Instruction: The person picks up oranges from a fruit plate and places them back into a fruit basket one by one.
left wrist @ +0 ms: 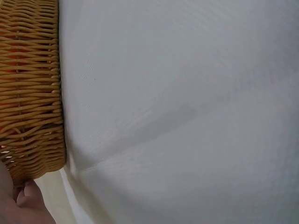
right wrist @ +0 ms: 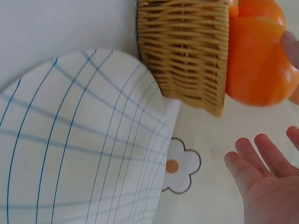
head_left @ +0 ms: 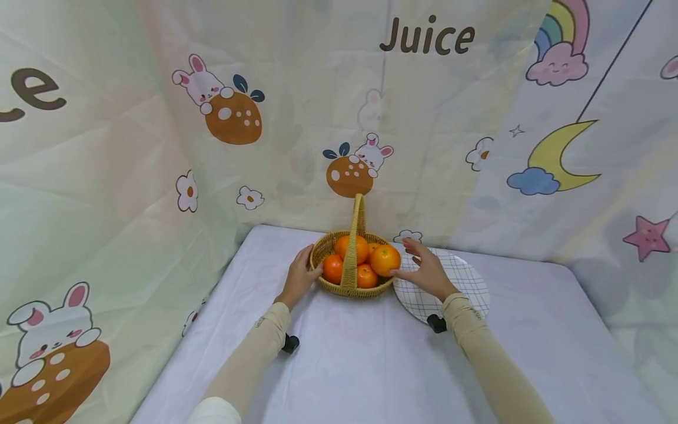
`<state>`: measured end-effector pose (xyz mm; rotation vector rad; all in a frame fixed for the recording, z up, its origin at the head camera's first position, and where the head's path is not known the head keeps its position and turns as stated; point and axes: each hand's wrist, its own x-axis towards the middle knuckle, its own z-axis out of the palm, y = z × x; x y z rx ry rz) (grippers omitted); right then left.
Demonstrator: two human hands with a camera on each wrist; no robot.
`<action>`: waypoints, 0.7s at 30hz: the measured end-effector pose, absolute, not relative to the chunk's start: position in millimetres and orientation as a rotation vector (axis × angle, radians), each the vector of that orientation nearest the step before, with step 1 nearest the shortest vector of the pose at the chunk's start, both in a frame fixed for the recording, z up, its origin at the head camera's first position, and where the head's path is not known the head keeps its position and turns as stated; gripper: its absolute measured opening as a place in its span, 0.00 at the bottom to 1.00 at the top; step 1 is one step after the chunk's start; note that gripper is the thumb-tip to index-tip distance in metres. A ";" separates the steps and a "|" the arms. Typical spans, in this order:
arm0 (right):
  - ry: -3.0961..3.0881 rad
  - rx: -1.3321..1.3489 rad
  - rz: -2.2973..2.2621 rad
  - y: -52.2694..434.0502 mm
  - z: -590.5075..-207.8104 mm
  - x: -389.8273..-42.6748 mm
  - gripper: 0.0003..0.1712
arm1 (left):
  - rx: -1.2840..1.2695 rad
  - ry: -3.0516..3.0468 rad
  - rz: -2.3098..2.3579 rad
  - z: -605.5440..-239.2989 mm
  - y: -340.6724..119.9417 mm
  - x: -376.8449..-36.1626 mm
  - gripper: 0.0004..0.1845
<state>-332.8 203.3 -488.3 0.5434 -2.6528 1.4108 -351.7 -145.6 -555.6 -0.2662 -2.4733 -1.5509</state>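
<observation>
A wicker basket point(head_left: 349, 292) with a tall arched handle stands at the back of the table, heaped with several orange fruits. My left hand point(head_left: 301, 277) grips its left rim, thumb at the inner edge and fingers along the outer wall. In the left wrist view, part of that hand point(left wrist: 29, 205) shows against the basket's woven side point(left wrist: 30, 93). At the basket's right edge, my right hand point(head_left: 428, 274) spreads its fingers beside a large orange point(head_left: 385, 260). In the right wrist view, the thumb overlaps the orange point(right wrist: 257, 60); whether it touches, I cannot tell.
A round white plate point(head_left: 473, 282) with blue grid lines lies right of the basket, partly under my right hand and wrist. White cloth point(head_left: 365, 353) covers the table. A printed fabric backdrop point(head_left: 296, 176) rises behind its back edge.
</observation>
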 end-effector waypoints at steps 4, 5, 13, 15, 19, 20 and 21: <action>-2.678 0.483 1.383 216.1 -486.5 -335.2 0.53 | -0.271 -2.465 -1.569 -555.3 -149.4 -353.4 0.36; -2.686 0.463 1.372 219.7 -486.5 -336.1 0.53 | -0.272 -2.461 -1.571 -555.5 -150.8 -354.5 0.36; -2.721 0.380 1.192 255.3 -485.2 -345.5 0.50 | -0.277 -2.469 -1.530 -553.3 -163.6 -360.6 0.29; -2.718 0.370 1.126 263.7 -485.3 -347.8 0.48 | -0.262 -2.518 -1.472 -552.8 -167.8 -360.5 0.28; -2.722 0.350 1.032 276.4 -488.9 -349.2 0.45 | -0.208 -2.633 -1.366 -554.1 -179.2 -356.6 0.30; -2.730 0.344 1.008 279.0 -490.9 -348.9 0.45 | -0.189 -2.666 -1.338 -556.4 -182.8 -355.8 0.31; -2.741 0.338 0.988 281.7 -493.1 -348.2 0.44 | -0.168 -2.692 -1.321 -558.2 -186.6 -354.4 0.32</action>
